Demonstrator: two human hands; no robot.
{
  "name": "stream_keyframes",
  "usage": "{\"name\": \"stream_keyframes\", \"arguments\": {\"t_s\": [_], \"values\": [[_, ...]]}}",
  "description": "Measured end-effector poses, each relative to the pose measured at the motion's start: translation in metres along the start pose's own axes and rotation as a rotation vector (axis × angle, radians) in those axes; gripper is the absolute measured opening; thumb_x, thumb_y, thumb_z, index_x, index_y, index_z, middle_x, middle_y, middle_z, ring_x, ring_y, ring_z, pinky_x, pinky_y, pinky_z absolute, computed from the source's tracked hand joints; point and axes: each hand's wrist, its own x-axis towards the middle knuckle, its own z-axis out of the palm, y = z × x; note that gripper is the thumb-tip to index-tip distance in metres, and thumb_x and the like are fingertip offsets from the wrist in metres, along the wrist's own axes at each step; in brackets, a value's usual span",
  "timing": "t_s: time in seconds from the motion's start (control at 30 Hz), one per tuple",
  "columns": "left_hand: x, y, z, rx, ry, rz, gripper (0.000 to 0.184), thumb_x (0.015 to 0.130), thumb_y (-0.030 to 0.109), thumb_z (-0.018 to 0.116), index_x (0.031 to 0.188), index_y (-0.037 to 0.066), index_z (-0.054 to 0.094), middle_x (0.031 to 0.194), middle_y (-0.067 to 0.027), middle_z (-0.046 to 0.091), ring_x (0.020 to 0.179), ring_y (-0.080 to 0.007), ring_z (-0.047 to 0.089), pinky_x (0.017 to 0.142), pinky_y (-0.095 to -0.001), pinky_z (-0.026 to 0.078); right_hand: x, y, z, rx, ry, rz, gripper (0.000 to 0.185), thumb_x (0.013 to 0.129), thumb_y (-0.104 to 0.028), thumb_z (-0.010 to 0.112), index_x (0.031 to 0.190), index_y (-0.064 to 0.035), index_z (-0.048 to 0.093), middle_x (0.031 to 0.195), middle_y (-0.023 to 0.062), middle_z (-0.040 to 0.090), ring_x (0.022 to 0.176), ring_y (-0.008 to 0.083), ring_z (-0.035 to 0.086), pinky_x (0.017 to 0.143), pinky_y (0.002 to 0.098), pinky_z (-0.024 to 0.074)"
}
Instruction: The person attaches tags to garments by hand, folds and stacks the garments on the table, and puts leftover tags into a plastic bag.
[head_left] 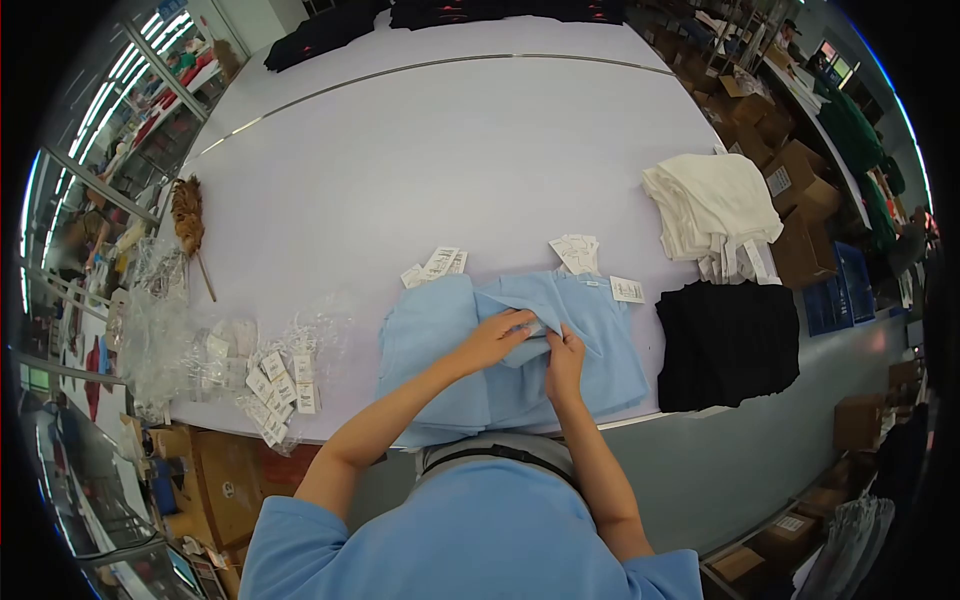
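Observation:
A light blue garment lies in front of me at the table's near edge, its upper layer lifted and folded open. My left hand grips the opened fabric from the left, fingers bent over its edge. Just to the right, my right hand pinches the same fabric between thumb and fingers. Beside it on the left is another stack of light blue cloth. White printed tags lie behind that stack, more tags sit behind the garment, and a single tag rests at its right corner.
White folded garments and black folded garments lie on the right of the table. On the left are bagged tags, clear plastic bags and a feather duster. Cardboard boxes stand beyond the right edge.

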Motion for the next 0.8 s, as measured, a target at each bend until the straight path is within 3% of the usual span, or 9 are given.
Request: {"name": "stream_keyframes", "arguments": {"t_s": [0.2, 0.33, 0.37, 0.43, 0.5, 0.53, 0.67, 0.7, 0.8], "values": [[0.001, -0.017, -0.012, 0.058, -0.021, 0.112, 0.033, 0.096, 0.009, 0.060, 0.128, 0.006, 0.066, 0.110, -0.0054, 0.067, 0.088, -0.0163, 0.057, 0.073, -0.0256, 0.045, -0.009, -0.020, 0.007, 0.254, -0.008, 0.153, 0.027, 0.096, -0.004, 0.063, 0.121, 0.0053, 0.064, 0.101, 0.0065, 0.070, 0.091, 0.0112, 0.062, 0.083, 0.0218, 0.0482], [0.018, -0.019, -0.012, 0.520, 0.220, 0.727, 0.025, 0.097, 0.009, 0.060, 0.120, 0.004, 0.067, 0.103, -0.0057, 0.068, 0.081, -0.0198, 0.059, 0.071, -0.0290, 0.047, -0.003, -0.020, -0.004, 0.160, -0.146, 0.234, 0.025, 0.098, -0.004, 0.061, 0.121, 0.0029, 0.065, 0.102, 0.0079, 0.070, 0.091, 0.0110, 0.062, 0.081, 0.0224, 0.0490], [0.020, -0.014, -0.011, 0.517, 0.213, 0.736, 0.025, 0.097, 0.009, 0.060, 0.120, 0.004, 0.067, 0.103, -0.0057, 0.068, 0.081, -0.0198, 0.059, 0.071, -0.0290, 0.047, 0.001, -0.033, -0.001, -0.047, -0.101, 0.127, 0.025, 0.097, -0.003, 0.061, 0.121, 0.0012, 0.065, 0.102, 0.0076, 0.070, 0.089, 0.0123, 0.062, 0.080, 0.0236, 0.0496], [0.012, 0.000, -0.006, 0.483, 0.171, 0.540, 0.019, 0.097, 0.008, 0.060, 0.114, 0.004, 0.067, 0.100, -0.0058, 0.069, 0.077, -0.0203, 0.058, 0.070, -0.0301, 0.047, 0.022, -0.055, -0.002, -0.257, -0.049, 0.019, 0.025, 0.097, -0.002, 0.061, 0.121, -0.0005, 0.066, 0.102, 0.0074, 0.069, 0.087, 0.0136, 0.062, 0.079, 0.0249, 0.0503], [0.002, 0.010, 0.000, 0.453, 0.131, 0.337, 0.014, 0.097, 0.008, 0.060, 0.108, 0.004, 0.066, 0.097, -0.0059, 0.069, 0.073, -0.0209, 0.058, 0.069, -0.0312, 0.047, 0.056, -0.073, -0.021, -1.021, 0.179, -0.605, 0.027, 0.095, -0.002, 0.061, 0.122, -0.0040, 0.065, 0.099, 0.0069, 0.069, 0.083, 0.0167, 0.062, 0.075, 0.0275, 0.0503], [0.001, 0.010, 0.003, 0.456, 0.131, 0.341, 0.014, 0.097, 0.008, 0.060, 0.108, 0.004, 0.066, 0.097, -0.0059, 0.069, 0.073, -0.0209, 0.058, 0.069, -0.0312, 0.047, 0.071, -0.074, -0.030, -1.019, 0.180, -0.609, 0.027, 0.095, -0.002, 0.061, 0.122, -0.0040, 0.065, 0.099, 0.0069, 0.069, 0.083, 0.0167, 0.062, 0.075, 0.0275, 0.0503], [-0.003, 0.011, 0.011, 0.165, 0.162, 0.107, 0.009, 0.096, 0.006, 0.060, 0.104, 0.004, 0.064, 0.095, -0.0056, 0.070, 0.070, -0.0183, 0.058, 0.067, -0.0304, 0.047, 0.123, -0.062, -0.054, -1.739, 0.084, -0.995, 0.028, 0.094, -0.001, 0.059, 0.121, -0.0068, 0.065, 0.089, 0.0058, 0.068, 0.078, 0.0181, 0.061, 0.071, 0.0296, 0.0489], [-0.002, 0.012, 0.009, 0.169, 0.164, 0.109, 0.009, 0.096, 0.006, 0.060, 0.104, 0.004, 0.064, 0.095, -0.0056, 0.070, 0.070, -0.0183, 0.058, 0.067, -0.0304, 0.047, 0.124, -0.067, -0.054, -1.735, 0.085, -0.999, 0.028, 0.094, -0.001, 0.059, 0.121, -0.0068, 0.065, 0.089, 0.0058, 0.068, 0.078, 0.0181, 0.061, 0.071, 0.0296, 0.0489], [-0.006, 0.022, 0.004, 0.085, 0.157, 0.000, 0.011, 0.096, 0.003, 0.060, 0.106, 0.004, 0.064, 0.095, -0.0056, 0.070, 0.073, -0.0162, 0.060, 0.068, -0.0287, 0.047, 0.099, -0.102, -0.047, -1.114, 0.074, -0.558, 0.025, 0.095, -0.002, 0.058, 0.119, -0.0068, 0.066, 0.083, 0.0047, 0.067, 0.076, 0.0169, 0.061, 0.076, 0.0298, 0.0462]]}}
